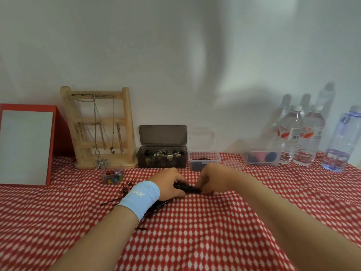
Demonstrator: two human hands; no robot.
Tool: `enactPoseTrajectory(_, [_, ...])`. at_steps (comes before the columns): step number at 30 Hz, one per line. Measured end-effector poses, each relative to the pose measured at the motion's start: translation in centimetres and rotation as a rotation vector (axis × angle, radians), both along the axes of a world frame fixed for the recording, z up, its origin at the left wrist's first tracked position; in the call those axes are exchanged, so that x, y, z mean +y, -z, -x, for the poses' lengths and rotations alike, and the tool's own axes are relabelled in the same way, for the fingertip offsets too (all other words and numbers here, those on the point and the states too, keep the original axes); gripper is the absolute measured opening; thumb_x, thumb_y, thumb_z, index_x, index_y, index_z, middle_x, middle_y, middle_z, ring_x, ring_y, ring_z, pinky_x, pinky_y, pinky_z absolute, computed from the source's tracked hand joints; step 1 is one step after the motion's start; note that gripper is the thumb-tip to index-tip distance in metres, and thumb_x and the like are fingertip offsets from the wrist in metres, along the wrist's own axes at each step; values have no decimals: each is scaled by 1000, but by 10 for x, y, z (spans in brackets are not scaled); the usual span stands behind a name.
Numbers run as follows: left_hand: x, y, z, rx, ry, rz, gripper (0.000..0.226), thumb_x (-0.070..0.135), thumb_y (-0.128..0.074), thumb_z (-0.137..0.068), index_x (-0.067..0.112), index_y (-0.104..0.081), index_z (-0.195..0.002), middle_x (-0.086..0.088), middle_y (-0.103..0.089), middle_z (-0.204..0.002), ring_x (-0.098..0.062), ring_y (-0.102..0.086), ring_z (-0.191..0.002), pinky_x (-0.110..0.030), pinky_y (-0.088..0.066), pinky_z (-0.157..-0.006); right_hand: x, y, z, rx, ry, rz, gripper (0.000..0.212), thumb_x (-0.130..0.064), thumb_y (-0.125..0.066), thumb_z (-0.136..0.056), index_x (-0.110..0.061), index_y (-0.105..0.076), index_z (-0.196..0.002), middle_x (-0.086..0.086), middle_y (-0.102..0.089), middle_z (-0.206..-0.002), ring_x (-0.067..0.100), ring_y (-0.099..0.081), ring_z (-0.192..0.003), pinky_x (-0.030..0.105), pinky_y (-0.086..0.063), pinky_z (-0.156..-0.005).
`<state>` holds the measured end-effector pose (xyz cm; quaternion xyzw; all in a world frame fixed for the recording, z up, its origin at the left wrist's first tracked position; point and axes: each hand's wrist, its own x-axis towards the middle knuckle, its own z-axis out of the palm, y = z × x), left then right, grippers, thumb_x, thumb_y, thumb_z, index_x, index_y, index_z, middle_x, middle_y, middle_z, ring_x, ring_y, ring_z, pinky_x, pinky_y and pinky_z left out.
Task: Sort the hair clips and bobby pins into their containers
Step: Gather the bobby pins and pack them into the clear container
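Both hands, left hand [172, 184] & right hand [210, 180], fingers clamped on bobby pin bundle [187, 187] mid-desk, loose pins [127, 189] left of it, clear box [204, 160] at desk's back edge partly filled; approx. halfway, I'd say.

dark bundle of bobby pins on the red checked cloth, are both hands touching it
Touching. The head view shows the left hand and right hand closed on opposite ends of the dark bobby pin bundle.

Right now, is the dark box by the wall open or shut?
Open. The dark box has its lid standing up against the wall, and hair clips show heaped inside it.
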<state>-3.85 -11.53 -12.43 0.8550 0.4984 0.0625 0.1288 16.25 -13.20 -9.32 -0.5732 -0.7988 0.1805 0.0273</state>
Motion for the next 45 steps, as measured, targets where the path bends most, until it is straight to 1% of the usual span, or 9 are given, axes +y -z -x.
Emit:
enactPoseTrajectory(3, [-2, -3, -4, -39, 34, -7, 39, 35, -68, -90, 28, -64, -128, 11, -55, -111, -15, -55, -115, -23, -41, -96, 2, 2, 6, 35, 19, -80, 23, -9, -70, -88, -24, -79, -103, -12, -72, -96, 8, -67, -90, 26, -56, -92])
enactPoseTrajectory(8, [-3, -8, 11, 95, -49, 6, 81, 55, -70, -79, 25, -38, -147, 4, -42, -141, -18, -39, -132, -37, -35, -112, 1, 1, 17, 65, -22, -144, 35, -22, -65, -89, -20, -67, -123, -3, -66, -119, 13, -60, -103, 27, -51, -92])
enactPoseTrajectory(15, [-7, -7, 21, 29, -68, -38, 42, 40, -68, -88, 26, -64, -128, 5, -57, -125, -15, -54, -113, -27, -43, -99, 17, 19, 45, -210, -129, -61, 45, -32, -65, -94, -25, -57, -139, 2, -60, -126, 23, -59, -109, 37, -50, -98])
enactPoseTrajectory(23, [-7, -2, 24, -16, -80, -36, 47, 43, -71, -85, 25, -63, -128, 7, -58, -121, -12, -55, -108, -23, -42, -93, 31, 9, 64, -412, -74, 40, 52, -34, -62, -98, -17, -51, -145, 8, -58, -136, 29, -57, -120, 39, -47, -104])
enactPoseTrajectory(31, [-5, -4, 23, -11, -76, -37, 40, 36, -69, -88, 24, -66, -126, 4, -62, -123, -15, -58, -109, -27, -46, -97, 34, 21, 60, -337, -21, -3, 52, -34, -62, -97, -17, -51, -145, 8, -57, -139, 28, -57, -122, 40, -47, -106])
enactPoseTrajectory(34, [-4, -4, 23, -33, -81, -18, 37, 34, -70, -88, 25, -66, -124, 6, -62, -119, -13, -58, -107, -21, -42, -89, 39, 22, 64, -436, -15, 15, 46, -28, -60, -99, -16, -52, -143, 9, -57, -137, 29, -58, -121, 38, -47, -102])
enactPoseTrajectory(37, [-4, -5, 30, -19, -113, -7, 44, 36, -71, -87, 24, -63, -129, 6, -60, -127, -12, -57, -112, -22, -43, -94, 39, 18, 58, -497, -25, 30, 48, -27, -57, -101, -11, -46, -146, 12, -52, -145, 31, -53, -129, 39, -42, -107])
enactPoseTrajectory(42, [2, -8, 31, 17, -144, 6, 56, 43, -71, -85, 26, -53, -136, 6, -54, -135, -14, -52, -120, -28, -43, -101, 28, 6, 29, -327, 34, 12, 44, -27, -48, -106, -11, -46, -147, 11, -52, -145, 29, -52, -130, 38, -42, -109])
enactPoseTrajectory(45, [8, -11, 18, -90, -134, -13, 60, 50, -68, -84, 30, -49, -138, 8, -56, -132, -12, -52, -121, -31, -43, -104, 23, 7, 11, -91, 21, -48, 29, -26, -48, -104, -13, -59, -128, 7, -62, -122, 25, -59, -111, 31, -45, -91])
